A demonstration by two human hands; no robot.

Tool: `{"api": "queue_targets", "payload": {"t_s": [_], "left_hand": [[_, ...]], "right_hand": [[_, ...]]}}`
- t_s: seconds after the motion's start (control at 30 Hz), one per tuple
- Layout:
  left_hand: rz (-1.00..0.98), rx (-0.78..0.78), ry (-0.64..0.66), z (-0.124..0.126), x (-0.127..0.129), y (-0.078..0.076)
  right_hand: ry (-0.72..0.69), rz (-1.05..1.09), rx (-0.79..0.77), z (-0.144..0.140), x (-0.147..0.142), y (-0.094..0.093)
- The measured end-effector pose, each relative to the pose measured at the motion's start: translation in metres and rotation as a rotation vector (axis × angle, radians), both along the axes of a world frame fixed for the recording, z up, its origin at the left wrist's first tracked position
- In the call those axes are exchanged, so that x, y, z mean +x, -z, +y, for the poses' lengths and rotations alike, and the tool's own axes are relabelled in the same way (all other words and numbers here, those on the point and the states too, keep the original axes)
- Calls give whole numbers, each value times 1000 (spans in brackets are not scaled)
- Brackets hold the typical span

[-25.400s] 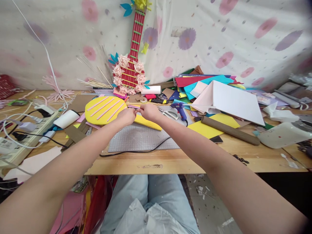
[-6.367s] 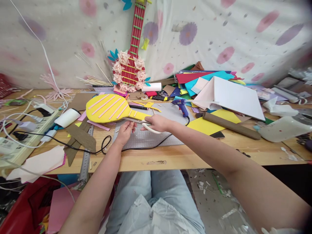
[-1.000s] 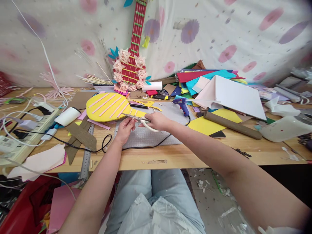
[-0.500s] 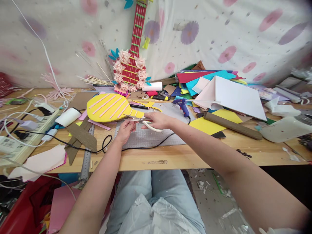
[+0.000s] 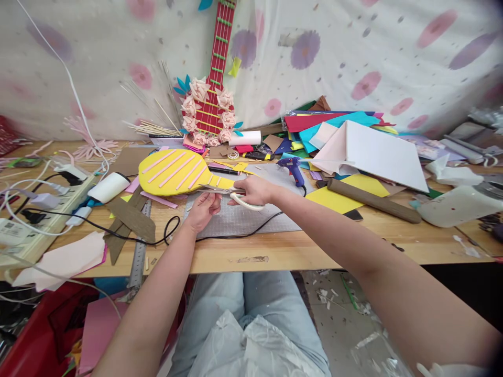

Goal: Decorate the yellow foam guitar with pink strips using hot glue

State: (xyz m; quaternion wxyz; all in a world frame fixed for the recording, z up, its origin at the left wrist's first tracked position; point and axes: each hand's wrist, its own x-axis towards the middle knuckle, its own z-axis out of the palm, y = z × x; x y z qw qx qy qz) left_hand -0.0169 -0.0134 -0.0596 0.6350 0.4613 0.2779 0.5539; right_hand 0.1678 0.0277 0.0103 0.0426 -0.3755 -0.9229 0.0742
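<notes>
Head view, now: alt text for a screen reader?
A person's right grip holds white-handled scissors beside the left grip, near a yellow guitar-shaped piece with pink strips. Farther back: blue glue gun, red guitar.

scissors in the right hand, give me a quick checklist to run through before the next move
1. Scissors held in the right hand: ok.
2. Left hand well clear of the scissors: not ok, its fingertips are close to the blades.
3. What the left fingertips pinch, if anything: cannot tell, too small.
4. Grey cutting mat beneath the hands: ok.
5. Glue gun apart from both hands: ok.
</notes>
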Motion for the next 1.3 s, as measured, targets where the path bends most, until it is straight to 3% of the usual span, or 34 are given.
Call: {"api": "queue_targets", "payload": {"t_s": [0.23,0.43,0.57,0.73,0.87,1.03,1.3], "left_hand": [[-33,-17,87,-1,-2,-4],[173,38,-83,6,-1,5],[161,52,-128,5,0,5],[38,8,-23,0,1,1],[-18,-17,47,-1,-2,-2],[-20,-21,94,-1,-3,-5],[-55,-24,112,-3,1,-5]], "right_hand": [[-61,18,-14,3,2,2],[-87,37,-18,5,-3,10],[-14,16,-19,-1,-8,10],[-18,20,45,-1,-6,8],[-49,42,13,6,1,11],[7,78,-33,10,8,10],[-156,90,-40,5,3,6]]}}
